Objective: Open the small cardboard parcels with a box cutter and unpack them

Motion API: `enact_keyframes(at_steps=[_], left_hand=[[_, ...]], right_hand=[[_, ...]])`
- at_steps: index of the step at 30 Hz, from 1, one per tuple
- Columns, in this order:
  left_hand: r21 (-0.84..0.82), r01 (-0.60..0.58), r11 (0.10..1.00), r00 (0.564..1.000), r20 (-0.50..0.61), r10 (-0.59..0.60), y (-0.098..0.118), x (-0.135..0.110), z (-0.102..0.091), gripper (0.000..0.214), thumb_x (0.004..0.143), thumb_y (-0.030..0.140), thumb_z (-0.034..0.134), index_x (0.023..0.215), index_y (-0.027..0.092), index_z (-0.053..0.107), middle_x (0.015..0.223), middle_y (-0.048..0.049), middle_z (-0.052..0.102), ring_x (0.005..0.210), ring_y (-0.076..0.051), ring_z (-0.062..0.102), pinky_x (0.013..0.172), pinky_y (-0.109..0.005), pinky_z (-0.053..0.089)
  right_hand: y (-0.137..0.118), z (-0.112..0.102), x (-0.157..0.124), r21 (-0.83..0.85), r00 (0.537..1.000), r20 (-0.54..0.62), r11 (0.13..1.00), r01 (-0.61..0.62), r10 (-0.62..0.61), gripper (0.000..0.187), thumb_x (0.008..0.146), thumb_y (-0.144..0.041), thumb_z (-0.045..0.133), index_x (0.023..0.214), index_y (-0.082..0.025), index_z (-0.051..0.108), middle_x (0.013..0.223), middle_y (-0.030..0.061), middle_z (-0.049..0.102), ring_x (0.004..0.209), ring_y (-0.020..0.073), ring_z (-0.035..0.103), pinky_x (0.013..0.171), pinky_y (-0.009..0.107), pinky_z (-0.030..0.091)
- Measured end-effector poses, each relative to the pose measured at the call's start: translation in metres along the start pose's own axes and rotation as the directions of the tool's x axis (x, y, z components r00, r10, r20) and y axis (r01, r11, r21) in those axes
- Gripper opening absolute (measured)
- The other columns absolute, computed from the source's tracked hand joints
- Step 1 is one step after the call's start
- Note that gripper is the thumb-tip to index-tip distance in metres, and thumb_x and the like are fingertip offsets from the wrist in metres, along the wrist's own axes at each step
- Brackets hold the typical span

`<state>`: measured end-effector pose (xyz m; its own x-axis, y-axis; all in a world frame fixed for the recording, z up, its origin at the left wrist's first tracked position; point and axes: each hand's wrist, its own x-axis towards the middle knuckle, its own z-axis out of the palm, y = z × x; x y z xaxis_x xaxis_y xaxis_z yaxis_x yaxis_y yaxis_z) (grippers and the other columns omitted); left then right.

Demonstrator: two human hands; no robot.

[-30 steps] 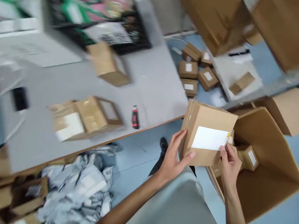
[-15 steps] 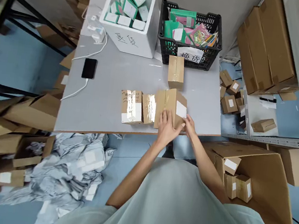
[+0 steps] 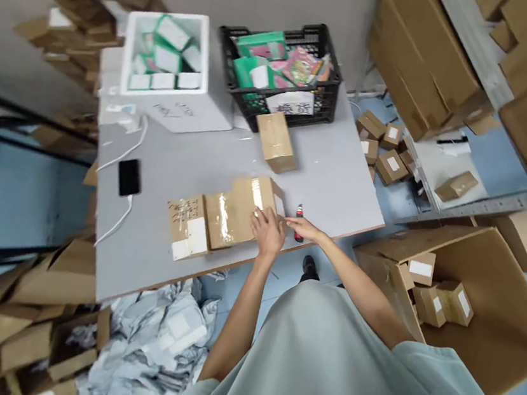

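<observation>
A row of taped cardboard boxes [image 3: 222, 218] lies near the front edge of the grey table [image 3: 177, 155]. My left hand [image 3: 266, 231] rests with spread fingers on the rightmost box [image 3: 253, 199] of that row. My right hand [image 3: 305, 229] reaches onto the table just right of it, its fingers touching a small red and black cutter [image 3: 299, 217]; whether it grips the cutter is unclear. Another taped box [image 3: 276, 141] lies farther back.
A white foam bin [image 3: 164, 63] and a black crate [image 3: 279, 71] of green and pink packs stand at the back. A black phone [image 3: 129, 176] on a cable lies left. A large open carton [image 3: 461, 305] with small boxes sits on the floor at right; grey mailer bags [image 3: 154, 338] lie below the table.
The box carried from the floor carton now lies on the table at the end of the row. My right hand has left it and moved right to the cutter.
</observation>
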<state>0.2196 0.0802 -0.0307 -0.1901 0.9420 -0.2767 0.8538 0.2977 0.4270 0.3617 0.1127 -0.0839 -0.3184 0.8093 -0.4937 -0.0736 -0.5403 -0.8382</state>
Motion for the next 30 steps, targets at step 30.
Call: enact_keyframes(at_steps=[30], left_hand=[[0.157, -0.663, 0.732, 0.413, 0.892, 0.183, 0.355, -0.288, 0.519, 0.054, 0.102, 0.025, 0.066, 0.154, 0.012, 0.065, 0.166, -0.0225, 0.063, 0.160, -0.037, 0.056, 0.137, -0.048, 0.039]], right_hand=[[0.390, -0.433, -0.520, 0.706, 0.253, -0.705, 0.689, 0.164, 0.663, 0.010, 0.095, -0.023, 0.075, 0.101, -0.018, 0.082, 0.098, 0.0055, 0.085, 0.098, 0.0220, 0.081, 0.112, 0.046, 0.062]])
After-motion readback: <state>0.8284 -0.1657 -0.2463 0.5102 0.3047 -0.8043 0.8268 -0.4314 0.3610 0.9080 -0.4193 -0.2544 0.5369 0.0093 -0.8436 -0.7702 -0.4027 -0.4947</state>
